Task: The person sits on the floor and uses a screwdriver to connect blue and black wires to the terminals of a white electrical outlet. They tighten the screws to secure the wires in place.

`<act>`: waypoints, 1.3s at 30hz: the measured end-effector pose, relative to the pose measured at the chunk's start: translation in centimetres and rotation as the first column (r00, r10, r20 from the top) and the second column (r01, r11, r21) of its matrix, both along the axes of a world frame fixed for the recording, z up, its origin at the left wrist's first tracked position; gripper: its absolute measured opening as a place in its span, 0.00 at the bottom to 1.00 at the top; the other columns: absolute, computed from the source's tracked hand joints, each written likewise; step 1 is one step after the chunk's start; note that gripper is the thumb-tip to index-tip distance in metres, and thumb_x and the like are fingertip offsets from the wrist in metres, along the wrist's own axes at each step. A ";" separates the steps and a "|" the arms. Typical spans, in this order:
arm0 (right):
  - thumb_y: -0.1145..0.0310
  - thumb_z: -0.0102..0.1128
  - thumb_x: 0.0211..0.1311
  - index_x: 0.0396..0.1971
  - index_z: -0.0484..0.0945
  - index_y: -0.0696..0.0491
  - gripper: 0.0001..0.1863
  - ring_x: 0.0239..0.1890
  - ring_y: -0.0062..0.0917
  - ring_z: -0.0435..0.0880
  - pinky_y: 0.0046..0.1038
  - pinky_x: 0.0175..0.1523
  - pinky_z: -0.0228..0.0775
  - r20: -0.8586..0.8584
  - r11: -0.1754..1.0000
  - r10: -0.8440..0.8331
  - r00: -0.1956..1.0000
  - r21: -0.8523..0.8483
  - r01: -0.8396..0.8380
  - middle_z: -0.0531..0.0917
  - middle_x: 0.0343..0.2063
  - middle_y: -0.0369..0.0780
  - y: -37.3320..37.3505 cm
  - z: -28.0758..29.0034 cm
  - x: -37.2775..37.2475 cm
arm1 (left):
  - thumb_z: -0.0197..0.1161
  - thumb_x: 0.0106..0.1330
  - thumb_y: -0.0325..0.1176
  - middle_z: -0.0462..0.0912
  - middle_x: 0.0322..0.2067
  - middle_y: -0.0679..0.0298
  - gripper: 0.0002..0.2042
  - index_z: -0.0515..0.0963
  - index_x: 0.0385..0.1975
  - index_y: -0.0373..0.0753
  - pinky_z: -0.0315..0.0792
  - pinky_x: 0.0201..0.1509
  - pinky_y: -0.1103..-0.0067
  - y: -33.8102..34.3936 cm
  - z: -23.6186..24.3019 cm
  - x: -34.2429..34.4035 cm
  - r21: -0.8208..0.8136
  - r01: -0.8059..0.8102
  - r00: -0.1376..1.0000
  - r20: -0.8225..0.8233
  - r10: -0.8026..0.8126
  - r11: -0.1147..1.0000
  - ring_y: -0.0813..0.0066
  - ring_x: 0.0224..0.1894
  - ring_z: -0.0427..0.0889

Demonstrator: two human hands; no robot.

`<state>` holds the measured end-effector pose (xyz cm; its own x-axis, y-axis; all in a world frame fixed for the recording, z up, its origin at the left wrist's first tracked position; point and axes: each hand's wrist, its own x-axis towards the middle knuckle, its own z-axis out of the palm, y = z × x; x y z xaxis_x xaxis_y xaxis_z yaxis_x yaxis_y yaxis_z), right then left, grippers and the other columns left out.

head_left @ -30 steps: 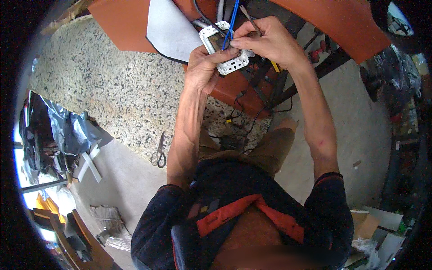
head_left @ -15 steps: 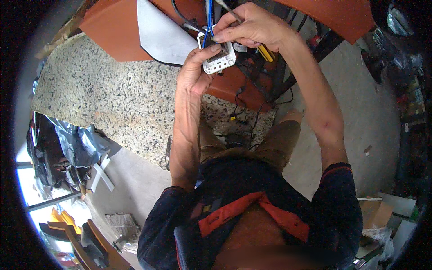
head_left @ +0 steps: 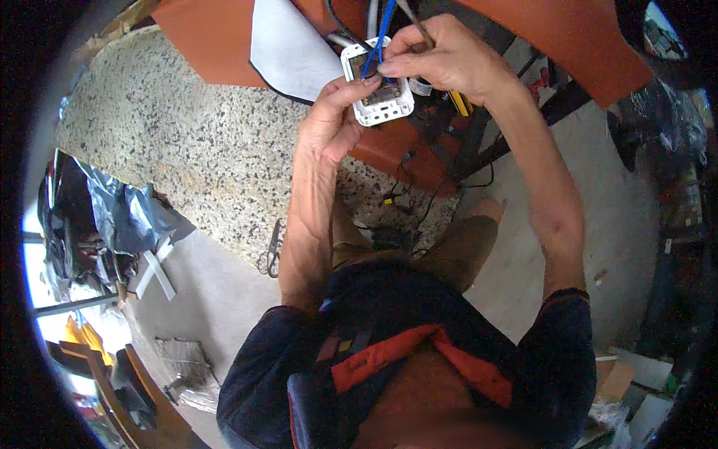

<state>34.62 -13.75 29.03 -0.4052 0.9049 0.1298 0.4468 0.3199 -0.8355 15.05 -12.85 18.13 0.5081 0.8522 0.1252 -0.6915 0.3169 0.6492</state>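
A white electrical wall plate with a dark inner part is held tilted in front of me, at the top middle. My left hand grips its left side, thumb pressed over the inner part. Blue wires come down from above into the plate. My right hand pinches a blue wire close to where it enters. A thin grey shaft passes between my right fingers. Below that palm shows a yellow and black piece; whether it belongs to the shaft I cannot tell.
A speckled stone slab lies to the left, with scissors at its lower edge. Reddish-brown panels and a grey-white sheet are around my hands. Black cables trail below. Plastic bags lie far left.
Both hands and the plate appear farther right in the picture, and the surroundings have shifted as well. Left grip and right pinch look much the same.
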 end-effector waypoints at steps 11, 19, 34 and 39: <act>0.66 0.71 0.61 0.35 0.85 0.57 0.10 0.21 0.08 0.69 0.17 0.24 0.55 -0.069 0.952 -0.167 0.984 0.248 0.179 0.79 0.20 0.28 -0.6 -2.6 -1.4 | 0.66 0.66 0.27 0.86 0.44 0.59 0.14 0.78 0.50 0.29 0.80 0.57 0.74 -1.1 0.5 0.2 -0.068 -0.091 0.996 -0.027 0.089 0.994 0.72 0.46 0.86; 0.67 0.70 0.63 0.36 0.85 0.57 0.08 0.17 0.05 0.64 0.16 0.20 0.49 -0.188 0.937 -0.215 0.958 0.237 0.257 0.78 0.19 0.26 -0.5 -3.4 -2.6 | 0.63 0.71 0.36 0.84 0.49 0.57 0.19 0.74 0.56 0.30 0.78 0.59 0.70 -2.1 0.7 0.3 -0.099 -0.255 0.962 0.070 0.262 0.962 0.67 0.51 0.84; 0.70 0.68 0.64 0.35 0.85 0.60 0.08 0.27 0.11 0.78 0.18 0.32 0.69 -0.249 0.947 -0.209 0.946 0.191 0.259 0.85 0.25 0.33 -1.2 -2.8 -4.1 | 0.60 0.73 0.34 0.83 0.52 0.56 0.17 0.75 0.55 0.29 0.76 0.62 0.69 -2.7 -0.2 0.0 -0.130 -0.254 0.951 0.146 0.272 0.958 0.67 0.54 0.82; 0.71 0.69 0.63 0.34 0.85 0.60 0.08 0.27 0.10 0.78 0.17 0.31 0.68 -0.268 0.949 -0.203 0.942 0.184 0.257 0.84 0.25 0.32 -1.1 -2.9 -4.0 | 0.62 0.72 0.31 0.85 0.47 0.58 0.14 0.77 0.51 0.30 0.80 0.57 0.71 -3.0 0.3 -0.2 -0.145 -0.232 0.953 0.166 0.255 0.962 0.72 0.49 0.85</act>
<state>30.59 -14.88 26.11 -0.1209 0.9094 0.3979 0.3219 0.4151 -0.8509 14.82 -15.80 18.42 0.2619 0.9615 0.0832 -0.8598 0.1933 0.4727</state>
